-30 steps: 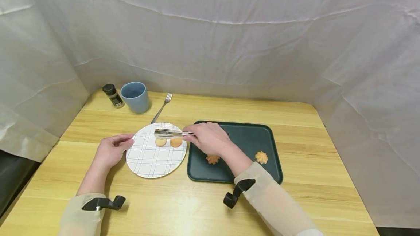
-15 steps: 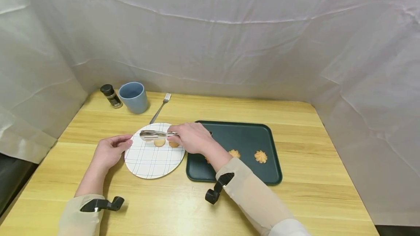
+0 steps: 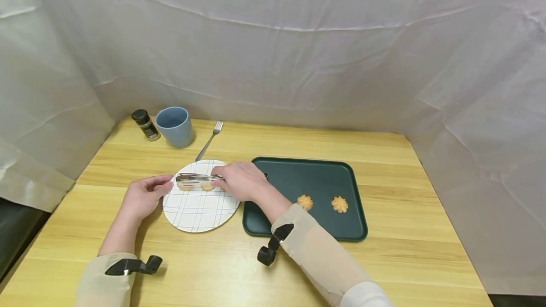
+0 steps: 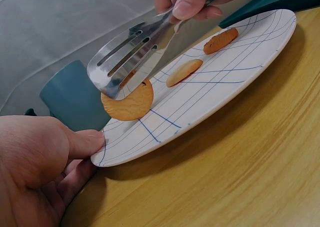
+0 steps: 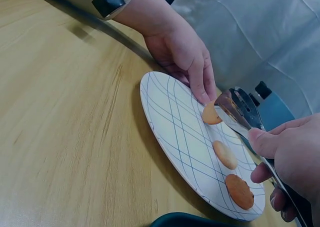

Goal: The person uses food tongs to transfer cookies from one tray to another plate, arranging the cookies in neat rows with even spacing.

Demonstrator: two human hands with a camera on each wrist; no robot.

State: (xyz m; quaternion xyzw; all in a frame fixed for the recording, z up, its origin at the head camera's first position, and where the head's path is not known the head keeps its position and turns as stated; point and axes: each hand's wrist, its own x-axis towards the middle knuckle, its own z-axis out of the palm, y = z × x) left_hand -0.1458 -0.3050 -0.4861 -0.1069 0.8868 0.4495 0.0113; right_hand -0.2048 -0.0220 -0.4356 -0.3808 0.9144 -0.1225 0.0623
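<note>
My right hand (image 3: 245, 181) grips metal slotted tongs (image 3: 189, 179) over the left part of a round white plate (image 3: 200, 212) with blue lines. At the tongs' tips a round cookie (image 4: 127, 104) stands tilted near the plate's left rim, partly covered by the slotted blade. Two other cookies lie on the plate: a pale one (image 4: 184, 73) in the middle and a browner one (image 4: 220, 41) toward the right. My left hand (image 3: 145, 195) pinches the plate's left rim between thumb and fingers. Whether the tilted cookie touches the plate is hard to tell.
Right of the plate lies a dark green tray (image 3: 324, 174), with flower-shaped cookies (image 3: 340, 204) visible on it; my right forearm hides part of it. Behind the plate are a fork (image 3: 209, 141), a blue mug (image 3: 176, 129) and a black-capped spice jar (image 3: 146, 125).
The right hand has carried the tongs leftward across the plate, and a cookie now shows beneath their tips. Its forearm uncovers another tray cookie. The left hand stays at the rim.
</note>
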